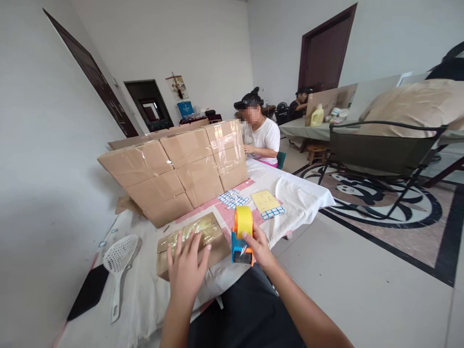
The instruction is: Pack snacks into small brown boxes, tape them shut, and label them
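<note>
A small brown cardboard box (217, 246) lies on the cloth-covered table, its top shiny with clear tape. My left hand (186, 258) rests on that top with the fingers spread. To the right of the box, my right hand (259, 244) grips a blue and orange tape dispenser (239, 246) that carries a yellow roll of tape. The dispenser is held up near the table's front edge, apart from the box as far as I can tell.
Stacked cardboard boxes (192, 169) form a wall behind the small box. A white slotted strainer (119, 256) and a black flat item (89, 292) lie left. A yellow sheet (266, 200) and blue-edged stickers (233, 198) lie beyond the dispenser. A co-worker (264, 135) sits across the table.
</note>
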The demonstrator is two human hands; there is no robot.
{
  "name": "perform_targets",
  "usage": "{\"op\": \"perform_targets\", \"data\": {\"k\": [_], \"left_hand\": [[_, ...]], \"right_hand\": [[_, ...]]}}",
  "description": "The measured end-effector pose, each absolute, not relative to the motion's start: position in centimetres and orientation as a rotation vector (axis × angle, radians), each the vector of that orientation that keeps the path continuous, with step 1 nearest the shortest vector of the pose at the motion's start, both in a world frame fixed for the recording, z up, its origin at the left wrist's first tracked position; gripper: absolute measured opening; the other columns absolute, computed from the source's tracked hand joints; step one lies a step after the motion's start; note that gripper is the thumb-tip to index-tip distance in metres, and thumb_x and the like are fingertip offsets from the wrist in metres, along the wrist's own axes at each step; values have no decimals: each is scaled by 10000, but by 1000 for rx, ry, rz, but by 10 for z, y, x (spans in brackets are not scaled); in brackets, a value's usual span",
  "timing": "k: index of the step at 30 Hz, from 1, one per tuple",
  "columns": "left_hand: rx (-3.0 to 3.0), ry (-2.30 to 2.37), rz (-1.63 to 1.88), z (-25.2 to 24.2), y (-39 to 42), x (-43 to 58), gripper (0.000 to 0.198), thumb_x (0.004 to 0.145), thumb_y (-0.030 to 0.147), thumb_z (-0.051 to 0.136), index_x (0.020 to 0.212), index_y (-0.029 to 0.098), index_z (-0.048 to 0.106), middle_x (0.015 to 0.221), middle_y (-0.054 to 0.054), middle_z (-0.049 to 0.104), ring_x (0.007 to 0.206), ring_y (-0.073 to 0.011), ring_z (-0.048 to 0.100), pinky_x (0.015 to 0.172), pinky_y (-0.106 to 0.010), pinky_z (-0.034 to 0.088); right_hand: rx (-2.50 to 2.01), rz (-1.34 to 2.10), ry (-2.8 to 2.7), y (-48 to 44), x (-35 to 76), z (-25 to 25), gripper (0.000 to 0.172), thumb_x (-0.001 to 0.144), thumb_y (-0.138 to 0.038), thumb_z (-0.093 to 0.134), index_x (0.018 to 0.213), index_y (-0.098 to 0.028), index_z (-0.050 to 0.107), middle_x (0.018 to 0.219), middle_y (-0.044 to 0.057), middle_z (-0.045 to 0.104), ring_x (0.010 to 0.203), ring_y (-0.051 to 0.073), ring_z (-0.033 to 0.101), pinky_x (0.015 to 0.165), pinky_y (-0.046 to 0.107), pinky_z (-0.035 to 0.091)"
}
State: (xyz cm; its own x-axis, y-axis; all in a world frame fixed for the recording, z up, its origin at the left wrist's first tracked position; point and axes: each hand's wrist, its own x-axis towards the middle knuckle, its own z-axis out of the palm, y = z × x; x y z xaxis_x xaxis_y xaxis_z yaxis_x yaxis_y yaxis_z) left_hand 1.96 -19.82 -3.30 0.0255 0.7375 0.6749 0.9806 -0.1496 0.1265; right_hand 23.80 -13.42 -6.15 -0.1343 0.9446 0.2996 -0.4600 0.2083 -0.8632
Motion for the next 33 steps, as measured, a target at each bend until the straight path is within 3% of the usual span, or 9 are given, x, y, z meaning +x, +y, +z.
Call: {"op": "perform_targets", "data": {"k": [3,6,8,10,15,20,25,30,33], "left_hand": [[-2071,-1621,-1087,-37,-201,34,405,962,373,586,1358,299,619,1452,-87,625,1446,-373,455,1184,-609,326],[-2293,-1576,-1355,-38,-205,51,584,986,395,556,1546,322,407,1591,-86,478,1478,-308,435,1178,-531,411],[-2437,-1601,-1507,-38,-207,61,704,988,451,552,1616,328,257,1685,-92,312,1538,-309,333,1211,-517,389],[-2550,-1615,-1620,-38,-207,67,762,978,504,557,1633,327,209,1712,-94,235,1565,-321,254,1247,-513,338],[-2687,-1638,-1838,-37,-203,67,743,965,535,568,1617,328,277,1695,-91,286,1566,-323,247,1265,-499,305],[-2693,-1829,-1789,-31,-208,71,650,970,506,571,1562,317,380,1669,-98,345,1553,-308,299,1265,-506,300],[-2228,-2013,-1874,-48,-234,93,370,999,541,470,1177,275,655,1639,-92,336,1518,-325,342,1197,-559,376],[-2188,-2183,-1925,-67,-238,104,482,977,631,447,963,248,740,1465,-121,461,1432,-341,408,1195,-579,340],[-2228,-2249,-2039,-68,-233,107,573,940,696,460,855,220,765,1322,-139,505,1302,-332,502,1109,-509,441]], "right_hand": [[-549,1340,-1136,-152,239,-55,417,835,-510,748,1172,-281,656,1054,43,747,943,262,690,830,375,557],[-487,1387,-1170,-166,241,-54,385,874,-532,702,1174,-291,683,1030,41,747,935,263,692,828,373,549],[-450,1432,-1193,-175,243,-53,400,888,-569,670,1178,-296,701,1027,46,747,943,279,695,830,389,548],[-417,1475,-1219,-182,245,-51,438,884,-599,661,1203,-304,708,1054,52,743,989,299,690,866,412,544],[-402,1478,-1273,-194,244,-45,527,884,-653,642,1285,-316,694,1153,64,727,1083,313,668,969,442,514],[-476,1374,-1224,-190,238,-53,546,943,-687,525,1301,-307,680,1142,75,725,1063,304,673,973,455,527],[-610,1020,-1311,-173,243,-55,522,993,-652,454,1221,-251,699,1065,89,720,958,268,667,889,389,552],[-588,764,-1516,-168,248,-62,538,1028,-624,363,1117,-229,717,941,87,690,856,259,642,810,383,549],[-620,759,-1534,-167,245,-73,569,1045,-608,306,1140,-208,699,921,100,690,825,260,642,757,385,551]]}}
